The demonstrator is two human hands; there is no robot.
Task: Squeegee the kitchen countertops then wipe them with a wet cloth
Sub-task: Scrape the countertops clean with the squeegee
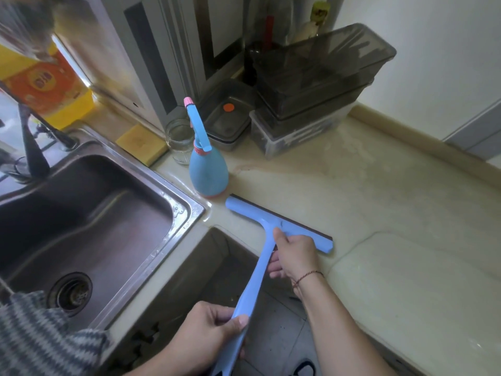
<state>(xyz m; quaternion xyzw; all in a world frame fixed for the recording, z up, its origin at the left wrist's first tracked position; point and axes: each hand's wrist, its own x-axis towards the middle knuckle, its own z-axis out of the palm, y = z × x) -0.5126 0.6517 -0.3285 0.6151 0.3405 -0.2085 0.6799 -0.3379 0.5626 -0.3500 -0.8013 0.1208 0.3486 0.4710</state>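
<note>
At the far left, the steel sink (81, 213) is sunk into the tabletop (366, 191), with a yellow sponge (141, 143) on the ledge behind its back corner. Just right of that corner stand a glass jar (180, 139) and the blue spray bottle (207, 169), and dark lidded containers (306, 104) are stacked toward the tabletop's back edge.

My left grip (208, 337) is curled round the low end of the blue squeegee (271, 226) handle, out over the floor where the tabletop's front edge is cut back. My right grip (295, 256) is the nearer one to the blade: thumb on top at the neck and fingers curled under it.

The blade lies flat at the front edge, its long axis slanting from just before the spray bottle down toward the right. The handle runs back from its middle toward me, so the blade is ahead of both grips. I judge the next stroke is a pull toward me, dragging water off the front edge. No wet cloth is in view.
</note>
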